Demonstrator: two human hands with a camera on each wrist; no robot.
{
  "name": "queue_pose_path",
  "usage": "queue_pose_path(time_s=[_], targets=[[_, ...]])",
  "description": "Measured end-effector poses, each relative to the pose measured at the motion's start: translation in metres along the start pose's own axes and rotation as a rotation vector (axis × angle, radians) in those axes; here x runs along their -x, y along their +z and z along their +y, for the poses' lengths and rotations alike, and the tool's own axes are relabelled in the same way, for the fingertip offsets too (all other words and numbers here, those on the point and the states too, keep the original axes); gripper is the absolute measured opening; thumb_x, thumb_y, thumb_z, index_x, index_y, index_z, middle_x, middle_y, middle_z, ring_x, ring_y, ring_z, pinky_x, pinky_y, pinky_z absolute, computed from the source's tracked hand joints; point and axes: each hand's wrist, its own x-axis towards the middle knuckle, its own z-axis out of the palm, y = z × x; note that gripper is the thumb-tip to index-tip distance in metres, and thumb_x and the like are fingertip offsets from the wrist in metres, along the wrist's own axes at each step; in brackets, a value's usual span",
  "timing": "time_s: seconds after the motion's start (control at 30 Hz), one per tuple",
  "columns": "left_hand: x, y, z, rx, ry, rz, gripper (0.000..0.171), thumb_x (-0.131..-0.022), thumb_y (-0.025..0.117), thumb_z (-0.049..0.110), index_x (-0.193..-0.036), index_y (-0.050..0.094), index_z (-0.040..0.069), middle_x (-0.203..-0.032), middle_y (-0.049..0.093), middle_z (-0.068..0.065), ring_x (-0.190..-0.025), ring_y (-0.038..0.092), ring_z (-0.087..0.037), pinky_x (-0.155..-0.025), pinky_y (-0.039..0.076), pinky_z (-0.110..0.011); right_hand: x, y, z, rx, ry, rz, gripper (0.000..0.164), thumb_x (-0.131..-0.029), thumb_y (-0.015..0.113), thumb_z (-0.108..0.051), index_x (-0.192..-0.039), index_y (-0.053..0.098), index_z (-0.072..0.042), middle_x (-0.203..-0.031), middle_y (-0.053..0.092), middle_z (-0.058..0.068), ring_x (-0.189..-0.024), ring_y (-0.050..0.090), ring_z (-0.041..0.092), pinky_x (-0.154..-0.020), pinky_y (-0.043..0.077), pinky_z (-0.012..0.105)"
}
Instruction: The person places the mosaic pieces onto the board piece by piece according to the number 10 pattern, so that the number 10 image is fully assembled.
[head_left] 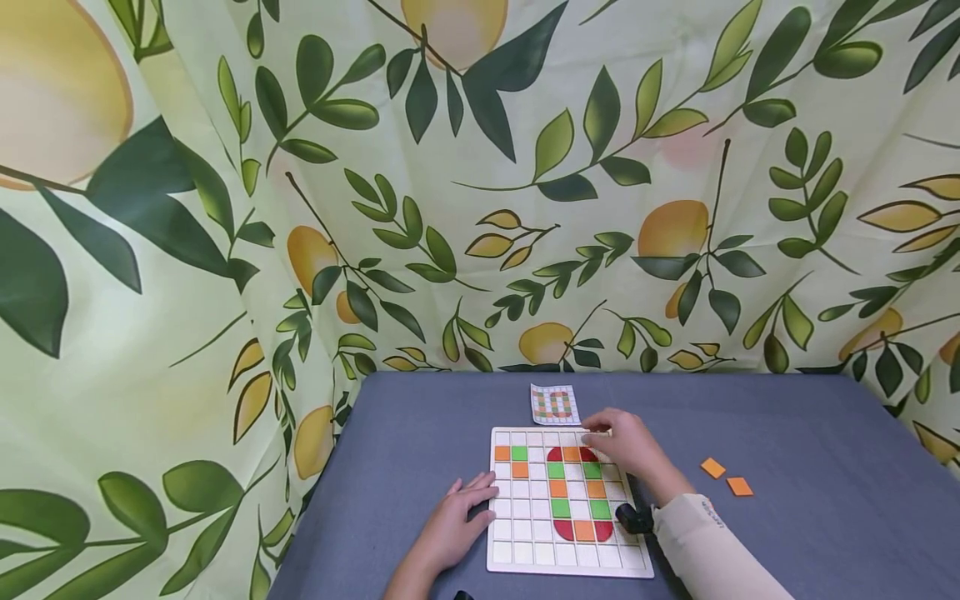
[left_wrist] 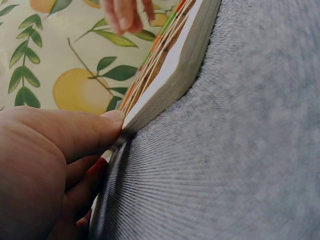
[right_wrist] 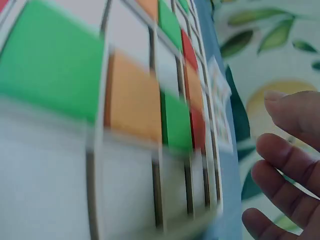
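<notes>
A white gridded board (head_left: pixel 517 554) lies on the table, with red, green and orange tiles set in it. On its right half the tiles form a ring with rounded red corners (head_left: pixel 604 531); a few more, such as a green tile (head_left: pixel 519 453), sit at its upper left. My left hand (head_left: pixel 453 521) rests at the board's left edge, its thumb (left_wrist: pixel 95 131) against the side in the left wrist view. Over the board's far right corner hovers my right hand (head_left: pixel 633 446), fingers apart and loosely bent, with nothing between them in the right wrist view.
Behind the board lies a small printed card (head_left: pixel 554 393) with a coloured grid pattern. Two loose orange tiles (head_left: pixel 713 467) are on the dark grey table (head_left: pixel 817 500) to the right. A leaf-and-fruit patterned cloth (head_left: pixel 465 208) hangs beyond the table's far edge.
</notes>
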Motion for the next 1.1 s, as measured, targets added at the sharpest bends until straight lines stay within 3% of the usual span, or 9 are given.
queue_pose_path(time_s=[0.13,0.33,0.5,0.67,1.1], targets=[[0.000,0.000,0.000,0.000,0.008,0.004,0.034,-0.094,0.065,0.016,-0.126,0.067,0.006,-0.145,0.055,-0.002,-0.138,0.046,-0.025,-0.119,0.023,-0.056,0.008,-0.016,0.022,0.006,0.045,0.030,0.026,-0.087,0.074,-0.020,-0.108,0.074,-0.005,-0.105,0.068,0.010,-0.093,0.061,0.024,-0.076,0.055,0.041],[-0.002,0.001,0.001,0.017,-0.037,-0.013,0.035,-0.094,0.065,0.017,-0.128,0.066,0.007,-0.146,0.054,0.001,-0.140,0.044,-0.023,-0.121,0.021,-0.055,0.022,-0.036,0.052,-0.034,0.110,0.072,0.032,-0.086,0.075,-0.021,-0.110,0.070,0.000,-0.098,0.068,0.012,-0.085,0.058,0.021,-0.067,0.050,0.031],[-0.002,0.001,0.001,0.020,-0.043,-0.017,0.035,-0.094,0.065,0.018,-0.128,0.066,0.008,-0.146,0.053,0.001,-0.140,0.044,-0.023,-0.121,0.020,-0.055,0.029,-0.043,0.070,-0.043,0.185,0.029,0.037,-0.082,0.078,-0.019,-0.111,0.068,0.002,-0.086,0.061,0.007,-0.077,0.050,0.018,-0.064,0.040,0.028],[-0.001,0.001,0.001,0.026,-0.053,-0.018,0.035,-0.094,0.065,0.018,-0.128,0.066,0.009,-0.146,0.053,0.002,-0.141,0.043,-0.023,-0.121,0.020,-0.055,0.030,-0.040,0.075,-0.045,0.201,-0.013,0.039,-0.081,0.079,-0.020,-0.111,0.067,0.002,-0.085,0.056,0.006,-0.076,0.048,0.019,-0.063,0.036,0.029],[-0.003,0.000,-0.001,0.038,-0.050,-0.030,0.036,-0.094,0.065,0.018,-0.129,0.066,0.009,-0.146,0.053,0.003,-0.141,0.043,-0.023,-0.121,0.019,-0.056,0.025,-0.031,0.074,-0.022,0.183,-0.023,0.033,-0.079,0.080,-0.019,-0.101,0.061,-0.004,-0.079,0.046,0.005,-0.071,0.043,0.020,-0.061,0.030,0.029]])
